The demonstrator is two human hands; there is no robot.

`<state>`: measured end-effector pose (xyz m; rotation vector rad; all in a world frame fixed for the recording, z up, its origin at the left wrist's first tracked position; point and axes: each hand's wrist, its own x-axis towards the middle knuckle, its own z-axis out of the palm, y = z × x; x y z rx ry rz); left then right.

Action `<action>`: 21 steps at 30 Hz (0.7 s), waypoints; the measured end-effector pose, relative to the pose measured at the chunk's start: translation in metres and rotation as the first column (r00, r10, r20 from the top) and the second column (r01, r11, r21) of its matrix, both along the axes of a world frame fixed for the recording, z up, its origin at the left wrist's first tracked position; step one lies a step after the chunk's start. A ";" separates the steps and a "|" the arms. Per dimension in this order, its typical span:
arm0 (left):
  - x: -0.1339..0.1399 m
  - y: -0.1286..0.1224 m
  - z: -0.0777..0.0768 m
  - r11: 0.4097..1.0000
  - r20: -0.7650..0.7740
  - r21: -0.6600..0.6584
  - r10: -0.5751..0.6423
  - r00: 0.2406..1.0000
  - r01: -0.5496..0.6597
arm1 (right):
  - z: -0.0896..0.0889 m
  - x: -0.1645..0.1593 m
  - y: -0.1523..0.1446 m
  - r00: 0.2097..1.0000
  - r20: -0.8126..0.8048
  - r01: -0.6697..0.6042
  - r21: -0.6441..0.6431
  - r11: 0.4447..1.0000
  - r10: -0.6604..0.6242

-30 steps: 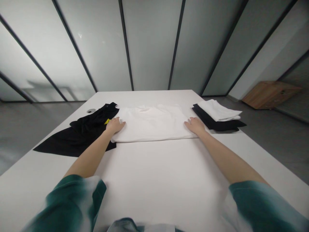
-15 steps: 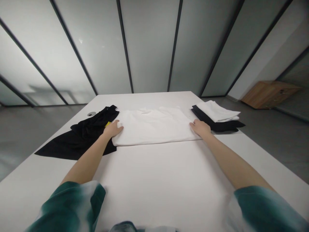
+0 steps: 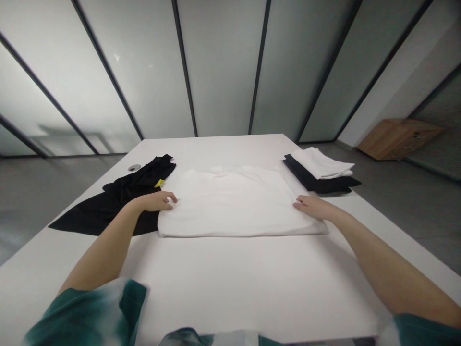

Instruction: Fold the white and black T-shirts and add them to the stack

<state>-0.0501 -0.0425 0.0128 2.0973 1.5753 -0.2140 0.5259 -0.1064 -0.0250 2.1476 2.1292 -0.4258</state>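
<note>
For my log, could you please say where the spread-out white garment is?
In the head view, the white garment lies centrally between the left hand and right hand, beside the black clothing.

Well behind the left hand [image 3: 154, 201], past the bare left forearm [image 3: 111, 250], comes a wide, loose left sleeve [image 3: 86, 315], deep teal green clouded with soft white. Behind the right hand [image 3: 317, 207] and right forearm [image 3: 378, 259], the right sleeve [image 3: 425, 330] is teal with a pale patch. Between, nearer than both hands, the shirt front [image 3: 230, 338] shows pale grey and teal
</note>
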 end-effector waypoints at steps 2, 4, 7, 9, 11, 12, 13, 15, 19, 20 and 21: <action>-0.002 0.007 0.005 0.997 -0.007 -0.069 0.021 1.000 -0.022 | 0.008 0.010 0.002 0.996 -0.077 -0.047 -0.087 0.995 0.040; 0.004 0.022 0.006 0.993 -0.014 0.015 0.117 0.993 -0.117 | 0.016 0.015 0.014 0.992 -0.123 -0.032 -0.094 0.995 0.020; 0.026 0.053 -0.003 0.912 -0.033 0.267 0.330 0.943 -0.310 | 0.021 0.010 0.048 0.986 -0.157 0.076 0.079 0.994 -0.063; 0.044 0.073 -0.012 0.859 -0.059 0.349 0.419 0.906 -0.375 | 0.019 -0.003 0.072 0.973 -0.182 0.171 0.151 0.974 -0.142; 0.059 0.088 -0.021 0.835 -0.058 0.388 0.445 0.894 -0.390 | 0.014 -0.019 0.093 0.954 -0.196 0.261 0.167 0.951 -0.227; 0.065 0.094 -0.024 0.828 -0.052 0.400 0.448 0.892 -0.393 | 0.011 -0.027 0.102 0.944 -0.201 0.297 0.174 0.939 -0.262; 0.069 0.099 -0.027 0.823 -0.047 0.407 0.451 0.891 -0.396 | 0.009 -0.034 0.109 0.936 -0.202 0.327 0.181 0.928 -0.290; 0.073 0.108 -0.031 0.815 -0.027 0.401 0.467 0.884 -0.418 | 0.006 -0.044 0.121 0.920 -0.202 0.374 0.195 0.907 -0.336; 0.065 0.126 -0.035 0.780 0.167 0.284 0.532 0.830 -0.557 | 0.006 -0.050 0.137 0.841 -0.263 0.521 0.149 0.841 -0.474; 0.062 0.130 -0.035 0.787 0.230 0.249 0.518 0.824 -0.565 | 0.007 -0.049 0.140 0.800 -0.311 0.570 0.125 0.812 -0.513; 0.058 0.133 -0.036 0.790 0.323 0.204 0.503 0.802 -0.578 | 0.007 -0.047 0.141 0.757 -0.362 0.613 0.104 0.783 -0.544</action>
